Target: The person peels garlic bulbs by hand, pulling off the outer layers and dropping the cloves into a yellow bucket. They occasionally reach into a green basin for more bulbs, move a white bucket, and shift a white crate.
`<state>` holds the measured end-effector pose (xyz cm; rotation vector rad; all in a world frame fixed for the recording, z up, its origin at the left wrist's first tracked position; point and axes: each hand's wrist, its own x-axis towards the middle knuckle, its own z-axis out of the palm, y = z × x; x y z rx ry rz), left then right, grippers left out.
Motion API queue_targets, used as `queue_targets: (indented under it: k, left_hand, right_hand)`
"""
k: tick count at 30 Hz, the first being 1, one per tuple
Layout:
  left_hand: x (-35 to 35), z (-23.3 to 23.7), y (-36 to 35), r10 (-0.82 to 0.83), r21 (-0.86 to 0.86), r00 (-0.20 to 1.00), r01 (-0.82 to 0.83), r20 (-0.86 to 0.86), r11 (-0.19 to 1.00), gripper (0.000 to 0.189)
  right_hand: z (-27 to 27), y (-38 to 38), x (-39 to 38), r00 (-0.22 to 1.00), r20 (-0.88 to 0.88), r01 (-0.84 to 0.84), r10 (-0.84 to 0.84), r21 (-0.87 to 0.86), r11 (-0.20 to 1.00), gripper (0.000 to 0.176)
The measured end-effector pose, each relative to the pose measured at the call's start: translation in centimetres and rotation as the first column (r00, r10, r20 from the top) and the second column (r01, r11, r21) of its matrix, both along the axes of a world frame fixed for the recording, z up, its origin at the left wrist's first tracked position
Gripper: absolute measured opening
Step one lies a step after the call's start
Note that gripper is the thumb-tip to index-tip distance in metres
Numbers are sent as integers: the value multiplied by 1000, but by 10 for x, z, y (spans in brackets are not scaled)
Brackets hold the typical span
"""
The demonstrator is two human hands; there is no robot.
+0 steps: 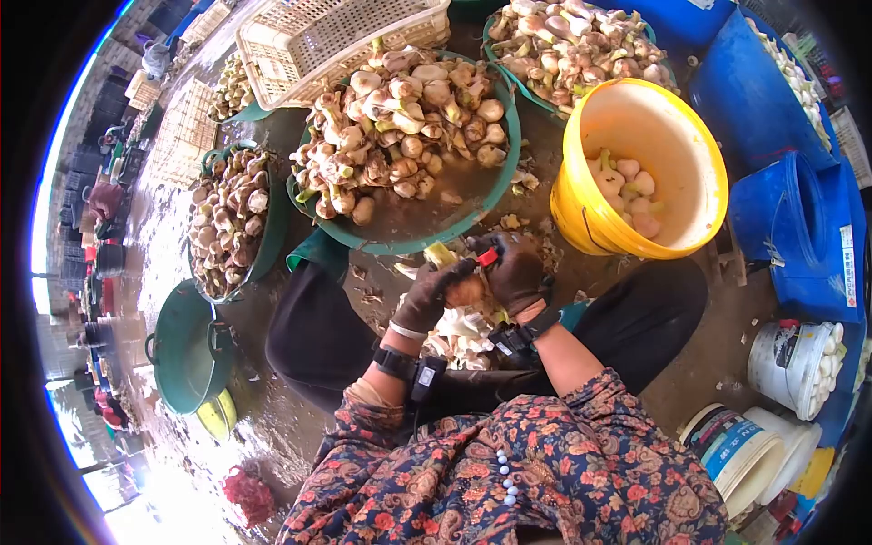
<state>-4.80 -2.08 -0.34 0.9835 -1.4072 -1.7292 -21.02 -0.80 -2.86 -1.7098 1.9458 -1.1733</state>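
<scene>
Both my hands wear dark gloves and meet in front of my lap. My left hand (425,298) is closed around a garlic bulb (466,292), its pale stem pointing up past the fingers. Against the bulb, my right hand (516,277) grips a small tool with a red handle (488,257); its working end is hidden. Below the hands lies a heap of white garlic peel (459,336). Just ahead, a wide green tub (400,245) holds piled unpeeled garlic (391,127) and some muddy water. A yellow bucket (568,213) to its right contains several peeled bulbs (627,186).
More garlic fills a tub (581,50) at the back and another (232,222) at left. A cream plastic crate (336,54) stands behind. Blue bins (767,82) and white buckets (772,363) line the right side. A green basket (186,350) sits at left on wet ground.
</scene>
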Motion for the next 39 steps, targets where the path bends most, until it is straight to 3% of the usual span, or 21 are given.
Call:
queue_targets:
  k: [1,3,5,7,8,10,11,12,13,14,15,16,19,20,21,25,32,33,36,38,39]
  left_hand:
    - [-13,16,1,78,333,989,-32,-126,942,37]
    - [-8,1,3,-2,191,1000,1,6,982,36]
    - [-1,-16,-1,-57,44,987,51,148,998,35]
    - [5,-26,-9,-145,120,986,135,77,984,33]
    - [13,-27,-9,-206,-423,939,310,275,851,35]
    - [13,-13,-4,-173,-489,938,308,301,816,37]
    - [13,-3,-1,-137,-550,935,306,326,777,39]
    - [14,8,4,-137,-549,936,304,325,778,39]
    - [13,22,8,-174,28,985,174,17,984,41]
    - [12,32,8,-10,613,968,167,-251,772,43]
    - [11,37,10,-9,613,967,168,-254,772,43]
    - [10,42,12,-56,526,992,107,-112,844,45]
    - [8,30,20,-94,224,989,67,112,972,48]
    - [9,23,20,-68,-35,956,82,287,996,49]
    - [9,20,21,5,-285,897,134,441,949,49]
    - [12,37,21,70,-401,797,224,600,888,46]
    - [30,42,6,-110,-314,739,409,664,857,53]
    - [35,39,1,-259,-146,794,397,551,906,56]
    - [50,45,-4,-395,136,896,373,202,918,56]
    - [49,41,0,-331,207,931,358,-155,910,49]
    - [45,40,4,-330,205,931,357,-155,911,49]
  right_hand:
    - [7,2,-1,1000,-1,4,-4,1,1000,23]
    - [25,7,0,960,-279,-4,-16,-72,997,25]
    - [32,12,3,951,-310,-32,20,-35,999,26]
    - [12,14,10,999,-42,-35,34,-18,999,30]
    - [-1,15,16,998,-43,-35,35,-20,999,30]
    - [-22,15,28,860,507,-1,-62,123,992,31]
    - [-26,13,23,860,506,-1,-62,123,992,31]
    - [-27,10,16,574,806,-146,-142,272,951,31]
    - [-23,8,12,199,938,-334,-283,336,881,31]
    - [-19,10,11,201,939,-332,-279,333,882,31]
    - [-4,15,13,421,894,-274,-154,288,918,31]
    - [6,19,14,619,785,-233,-36,227,946,30]
    - [11,25,15,826,560,-253,72,253,934,30]
    - [3,24,16,892,442,-218,95,237,947,31]
    - [9,23,15,892,442,-218,95,238,946,31]
    - [28,23,12,932,281,-307,230,272,912,33]
    - [17,26,10,851,294,-506,435,238,829,35]
    - [24,27,8,851,295,-506,435,238,829,35]
    - [41,26,-5,335,942,-695,22,231,680,24]
    - [31,27,2,242,970,-662,36,138,736,24]
    - [30,27,5,148,987,-618,59,46,785,25]
